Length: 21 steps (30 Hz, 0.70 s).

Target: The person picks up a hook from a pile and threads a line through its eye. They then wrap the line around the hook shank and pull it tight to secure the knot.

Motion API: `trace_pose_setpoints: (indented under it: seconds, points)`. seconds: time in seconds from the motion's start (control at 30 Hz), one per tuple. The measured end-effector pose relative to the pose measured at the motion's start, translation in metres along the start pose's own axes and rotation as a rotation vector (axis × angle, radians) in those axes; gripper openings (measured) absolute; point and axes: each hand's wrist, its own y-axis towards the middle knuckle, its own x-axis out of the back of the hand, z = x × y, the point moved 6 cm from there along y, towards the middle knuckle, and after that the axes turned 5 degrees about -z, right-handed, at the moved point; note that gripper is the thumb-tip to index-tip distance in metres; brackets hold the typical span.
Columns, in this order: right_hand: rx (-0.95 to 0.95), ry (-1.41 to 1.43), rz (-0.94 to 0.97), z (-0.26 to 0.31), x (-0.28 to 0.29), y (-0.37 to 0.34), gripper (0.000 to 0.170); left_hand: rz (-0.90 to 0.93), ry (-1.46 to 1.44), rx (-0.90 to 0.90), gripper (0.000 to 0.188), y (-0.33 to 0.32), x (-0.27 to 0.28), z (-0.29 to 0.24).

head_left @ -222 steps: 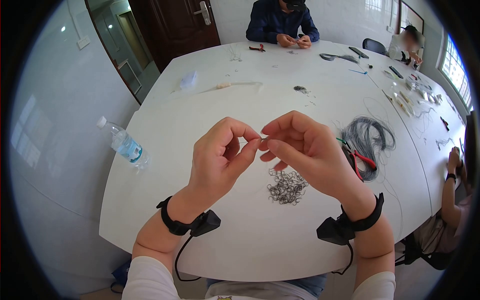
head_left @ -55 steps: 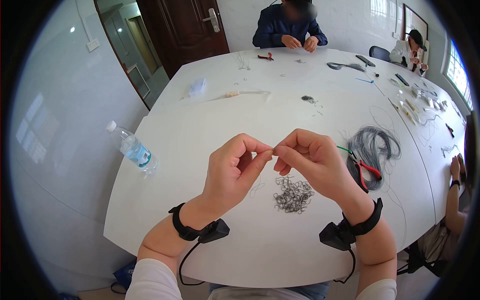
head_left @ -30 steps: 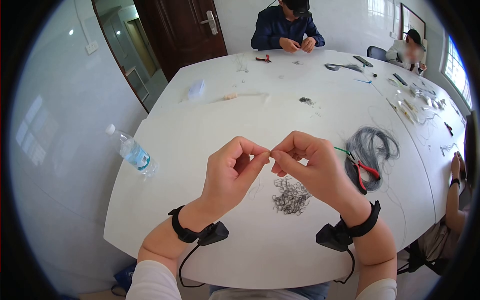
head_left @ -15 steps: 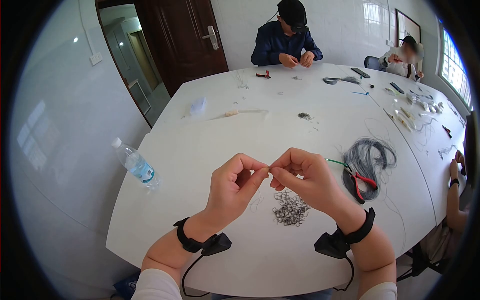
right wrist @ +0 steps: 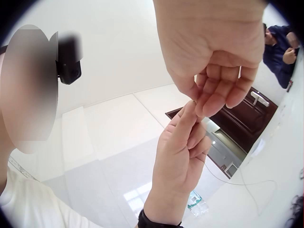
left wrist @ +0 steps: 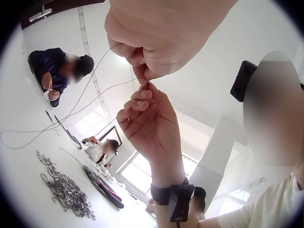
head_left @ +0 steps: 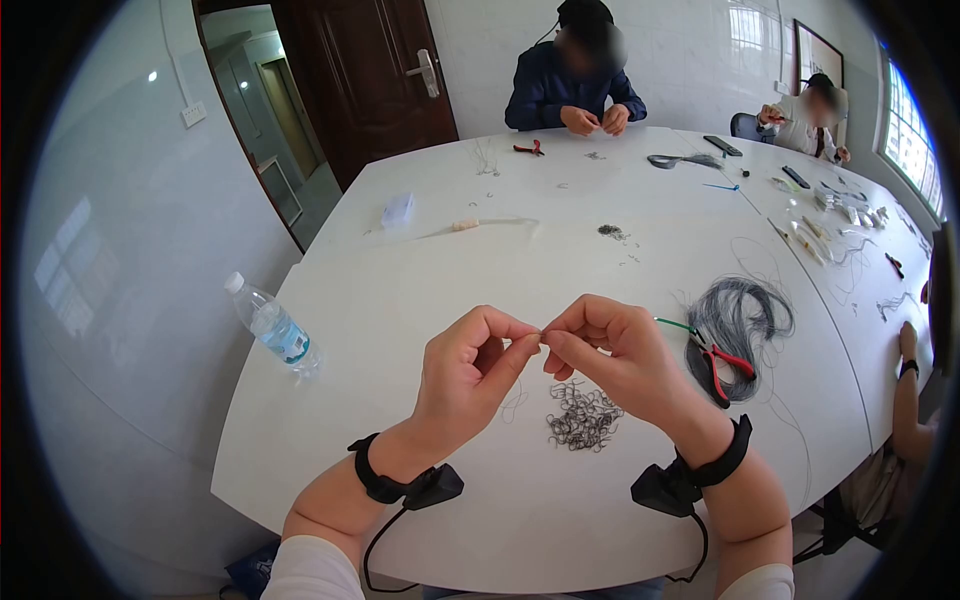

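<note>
My left hand and right hand meet fingertip to fingertip above the white table. Thumb and index finger of the left hand pinch a thin fishing line, which trails away in a loose loop in the left wrist view. Where the fingertips meet, a tiny dark bit of a fish hook shows, pinched by the right thumb and index finger and mostly hidden. The other right fingers are loosely curled. Below the hands lies a pile of dark fish hooks.
Right of the hands lie a coil of grey line and red-handled pliers. A water bottle stands at the left. Further back are a small hook pile and a clear box. Other people sit around the table.
Several seconds ago the right fingers were more spread; since then they have closed against the left fingertips. The head view has tilted upward. Over the last half second the hands have barely moved.
</note>
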Motion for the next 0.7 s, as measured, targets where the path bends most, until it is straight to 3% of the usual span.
trace_pose_setpoints:
  seconds: [0.7]
  points:
    - [0.010,0.037,0.005,0.0007,0.0003,-0.0002,0.019,-0.061,-0.087,-0.082,0.006,0.0014,-0.0011,-0.0001]
